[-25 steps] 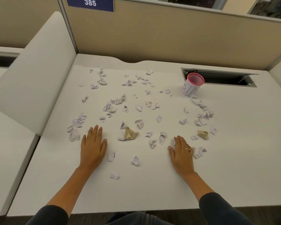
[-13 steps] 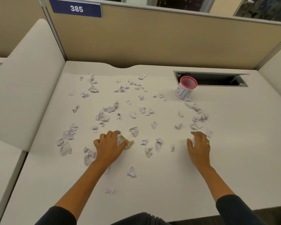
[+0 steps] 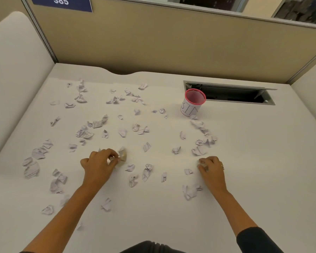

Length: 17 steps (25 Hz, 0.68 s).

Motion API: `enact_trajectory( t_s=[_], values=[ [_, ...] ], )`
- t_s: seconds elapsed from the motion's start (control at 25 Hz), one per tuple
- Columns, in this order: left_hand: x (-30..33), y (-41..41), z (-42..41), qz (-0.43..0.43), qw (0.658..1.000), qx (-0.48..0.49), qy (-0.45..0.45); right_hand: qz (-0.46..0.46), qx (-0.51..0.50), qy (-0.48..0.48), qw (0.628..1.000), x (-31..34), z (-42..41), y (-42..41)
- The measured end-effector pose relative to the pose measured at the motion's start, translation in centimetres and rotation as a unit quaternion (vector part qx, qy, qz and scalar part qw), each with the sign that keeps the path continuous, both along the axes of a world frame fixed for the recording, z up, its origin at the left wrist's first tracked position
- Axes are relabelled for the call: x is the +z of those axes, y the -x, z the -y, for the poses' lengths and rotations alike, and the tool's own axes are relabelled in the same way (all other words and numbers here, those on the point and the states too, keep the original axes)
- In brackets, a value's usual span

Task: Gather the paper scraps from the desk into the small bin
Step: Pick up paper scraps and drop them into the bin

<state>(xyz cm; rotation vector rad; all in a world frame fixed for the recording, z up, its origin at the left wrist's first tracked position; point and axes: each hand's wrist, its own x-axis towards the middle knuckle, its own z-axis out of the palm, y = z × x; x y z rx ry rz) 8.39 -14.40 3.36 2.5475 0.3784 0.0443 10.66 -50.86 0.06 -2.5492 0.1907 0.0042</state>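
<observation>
Several crumpled white paper scraps (image 3: 84, 132) lie scattered across the white desk (image 3: 263, 161). A small bin (image 3: 192, 103) with a pink rim and "BIN" written on its white side stands at the back right, upright. My left hand (image 3: 98, 166) has its fingers curled around a tan crumpled scrap (image 3: 122, 155) and some white bits near the desk's middle. My right hand (image 3: 211, 169) pinches a small scrap (image 3: 202, 164) under its fingertips, low on the desk. More scraps (image 3: 190, 192) lie just beside that wrist.
A dark cable slot (image 3: 244, 94) is cut into the desk right behind the bin. Beige partition walls (image 3: 171, 42) close the back, and white side panels (image 3: 13, 70) flank the desk. A blue sign reading 385 (image 3: 62, 2) hangs top left.
Both hands went from lying flat on the desk to reaching forward and curling round scraps. The left closed on the tan scrap, the right on a small scrap farther right.
</observation>
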Motion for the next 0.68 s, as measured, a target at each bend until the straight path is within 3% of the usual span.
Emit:
enact_trajectory(
  t_s=[0.2,0.32,0.48,0.68],
  values=[
    [2.9,-2.0,5.9,0.040,0.997,0.008,0.065,-0.060,0.066,-0.071,0.994,2.6,0.5,-2.9],
    [4.2,-2.8,9.7,0.035,0.990,-0.018,0.136,-0.088,0.070,-0.194,0.975,5.7,0.1,-4.4],
    [5.0,-4.0,12.9,0.005,0.960,-0.054,0.273,-0.169,0.046,-0.389,0.904,8.4,-1.0,-5.8],
    [5.1,-5.4,15.3,0.005,0.950,-0.062,0.306,-0.205,0.038,-0.527,0.824,8.5,-2.7,-6.6]
  ],
)
